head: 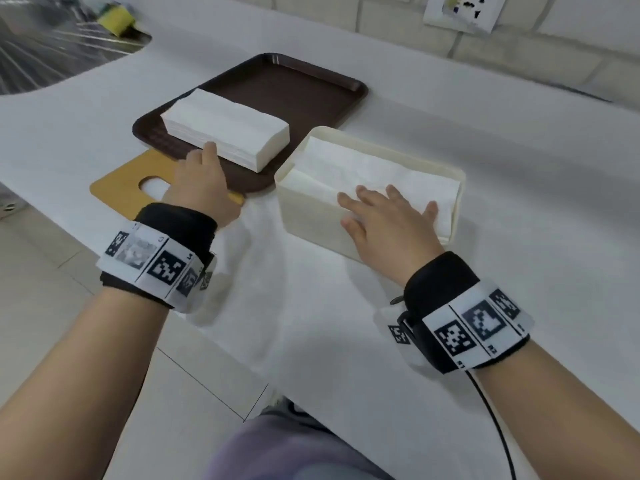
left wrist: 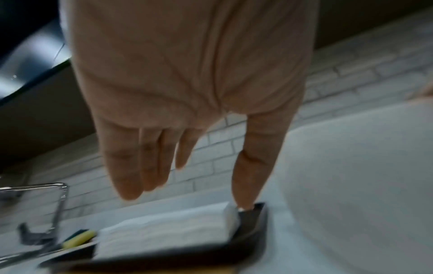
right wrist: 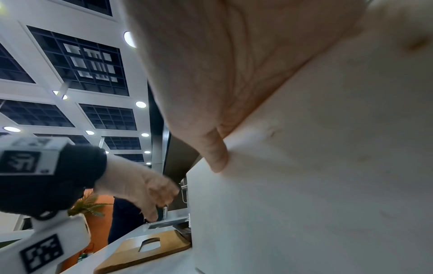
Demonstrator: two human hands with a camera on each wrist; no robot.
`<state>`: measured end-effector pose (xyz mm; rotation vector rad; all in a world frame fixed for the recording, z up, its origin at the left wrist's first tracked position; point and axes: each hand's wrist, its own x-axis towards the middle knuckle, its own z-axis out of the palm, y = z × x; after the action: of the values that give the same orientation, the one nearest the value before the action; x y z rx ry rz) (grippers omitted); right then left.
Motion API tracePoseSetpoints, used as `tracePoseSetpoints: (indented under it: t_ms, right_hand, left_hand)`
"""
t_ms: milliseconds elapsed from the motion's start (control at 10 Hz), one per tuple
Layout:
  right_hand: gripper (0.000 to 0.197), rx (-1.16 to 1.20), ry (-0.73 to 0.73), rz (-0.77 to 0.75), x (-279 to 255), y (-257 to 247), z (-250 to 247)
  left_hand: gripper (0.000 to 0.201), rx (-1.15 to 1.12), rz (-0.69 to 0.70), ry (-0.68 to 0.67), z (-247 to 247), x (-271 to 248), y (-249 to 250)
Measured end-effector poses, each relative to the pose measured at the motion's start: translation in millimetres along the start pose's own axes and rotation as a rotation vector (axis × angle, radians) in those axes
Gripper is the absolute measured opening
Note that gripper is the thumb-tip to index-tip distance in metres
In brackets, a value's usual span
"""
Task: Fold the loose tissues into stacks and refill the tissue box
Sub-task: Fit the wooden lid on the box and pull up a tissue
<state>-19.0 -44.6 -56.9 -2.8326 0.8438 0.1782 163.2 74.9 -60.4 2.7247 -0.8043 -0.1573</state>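
Observation:
A neat stack of white folded tissues (head: 225, 128) lies on a brown tray (head: 294, 84). My left hand (head: 204, 181) reaches to the stack's near edge with straight fingers. In the left wrist view its thumb (left wrist: 248, 176) touches a corner of the stack (left wrist: 164, 231) and holds nothing. To the right stands an open cream tissue box (head: 311, 216) with white tissues (head: 363, 168) inside. My right hand (head: 388, 220) lies flat on those tissues. Its thumb (right wrist: 215, 153) rests against the box wall (right wrist: 304, 204).
A wooden lid with an oval hole (head: 121, 185) lies on the white table under my left wrist, against the tray. A wrinkled white sheet (head: 270, 271) lies between my wrists at the table's front edge. A sink (head: 52, 53) with a yellow sponge (head: 114, 19) is at the back left.

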Motion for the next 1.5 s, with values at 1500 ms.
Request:
tracePoseSetpoints:
  t_ms: [1500]
  right_hand:
    - [0.043, 0.030, 0.067, 0.121, -48, 49, 3]
  left_hand:
    - [0.041, -0.502, 0.420, 0.049, -15, -67, 125]
